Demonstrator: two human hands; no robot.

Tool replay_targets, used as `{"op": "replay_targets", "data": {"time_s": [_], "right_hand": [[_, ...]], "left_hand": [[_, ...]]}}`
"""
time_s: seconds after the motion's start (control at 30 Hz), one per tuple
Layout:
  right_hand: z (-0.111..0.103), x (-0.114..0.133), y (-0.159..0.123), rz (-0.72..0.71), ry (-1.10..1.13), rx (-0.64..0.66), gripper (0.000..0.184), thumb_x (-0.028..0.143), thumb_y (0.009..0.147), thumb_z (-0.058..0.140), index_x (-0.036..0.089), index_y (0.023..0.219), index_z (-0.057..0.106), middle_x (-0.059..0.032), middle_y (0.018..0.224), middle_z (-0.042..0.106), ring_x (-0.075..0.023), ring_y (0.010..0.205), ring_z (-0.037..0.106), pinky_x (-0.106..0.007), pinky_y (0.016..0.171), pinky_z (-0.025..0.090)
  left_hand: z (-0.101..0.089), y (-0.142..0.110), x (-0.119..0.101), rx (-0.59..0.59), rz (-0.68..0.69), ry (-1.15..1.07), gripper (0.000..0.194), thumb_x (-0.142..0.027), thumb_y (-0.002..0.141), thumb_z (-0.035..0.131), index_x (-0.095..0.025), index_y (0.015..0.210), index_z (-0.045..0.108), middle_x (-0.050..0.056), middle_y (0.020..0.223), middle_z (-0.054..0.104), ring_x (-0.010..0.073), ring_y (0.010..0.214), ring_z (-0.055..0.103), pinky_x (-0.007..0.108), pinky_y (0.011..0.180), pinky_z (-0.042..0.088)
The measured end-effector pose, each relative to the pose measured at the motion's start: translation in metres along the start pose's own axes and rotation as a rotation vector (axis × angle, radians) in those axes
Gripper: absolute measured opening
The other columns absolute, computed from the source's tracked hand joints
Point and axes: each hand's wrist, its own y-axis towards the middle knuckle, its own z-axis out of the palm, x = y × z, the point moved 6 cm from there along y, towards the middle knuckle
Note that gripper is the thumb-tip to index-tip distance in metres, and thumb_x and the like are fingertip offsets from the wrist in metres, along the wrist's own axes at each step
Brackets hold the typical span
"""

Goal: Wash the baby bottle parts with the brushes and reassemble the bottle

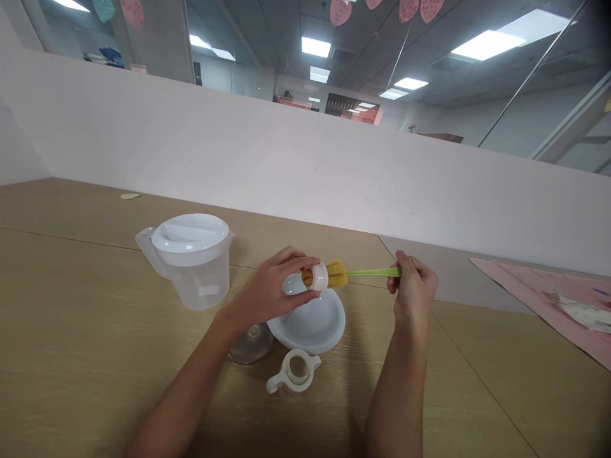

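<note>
Fingers and thumb of my left hand (272,286) pinch a small white plastic ring (321,277) from either side. A sponge brush (338,273) with a yellow head and a thin green handle runs through the ring, its tip showing on the left side. At the far end of that handle, my right hand (414,283) is closed around it. Both hands are raised over a white bowl (327,324). In front of the bowl lies a white two-handled ring piece (286,381). A clear round piece (251,348) sits partly behind my left wrist.
A lidded translucent pitcher (200,277) stands on the wooden tabletop (86,318) at the left. To the right, a pink cloth (520,286) has a pale item on it. A white wall (286,165) with glass above closes off the back.
</note>
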Motion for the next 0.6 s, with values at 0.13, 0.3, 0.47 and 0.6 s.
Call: {"op": "replay_targets", "data": {"time_s": [0.13, 0.3, 0.47, 0.6], "right_hand": [[0.0004, 0.0000, -0.0008, 0.005, 0.000, -0.007, 0.035, 0.034, 0.069, 0.065, 0.017, 0.047, 0.043, 0.0083, 0.037, 0.036, -0.0037, 0.029, 0.032, -0.016, 0.028, 0.022], [0.0014, -0.0006, -0.0008, 0.009, -0.006, -0.004, 0.036, 0.036, 0.068, 0.066, 0.017, 0.047, 0.043, 0.0081, 0.038, 0.036, -0.0037, 0.030, 0.032, -0.016, 0.028, 0.021], [0.0032, -0.0019, -0.0008, 0.019, -0.008, -0.006, 0.038, 0.037, 0.068, 0.066, 0.018, 0.047, 0.041, 0.0089, 0.037, 0.033, -0.0031, 0.029, 0.029, -0.015, 0.028, 0.019], [0.0042, -0.0037, -0.0003, 0.025, -0.008, -0.001, 0.038, 0.038, 0.068, 0.066, 0.018, 0.047, 0.040, 0.0094, 0.038, 0.032, -0.0030, 0.029, 0.028, -0.015, 0.028, 0.018]], "left_hand": [[0.0008, -0.0004, 0.0001, -0.004, -0.005, -0.002, 0.036, -0.034, 0.079, 0.063, -0.024, 0.113, 0.057, 0.005, 0.106, 0.058, 0.0172, 0.095, 0.058, 0.030, 0.085, 0.049], [0.0000, -0.0007, 0.0001, -0.024, -0.007, 0.000, 0.036, -0.033, 0.078, 0.064, -0.023, 0.113, 0.058, 0.004, 0.106, 0.058, 0.0170, 0.096, 0.057, 0.029, 0.085, 0.048], [-0.0008, -0.0004, -0.0006, -0.036, 0.002, 0.012, 0.035, -0.033, 0.078, 0.064, -0.024, 0.112, 0.058, 0.005, 0.105, 0.059, 0.0173, 0.095, 0.058, 0.030, 0.086, 0.048], [-0.0011, -0.0006, -0.0008, -0.048, 0.004, 0.028, 0.035, -0.034, 0.079, 0.064, -0.023, 0.111, 0.058, 0.005, 0.105, 0.059, 0.0173, 0.095, 0.058, 0.030, 0.086, 0.048]]}}
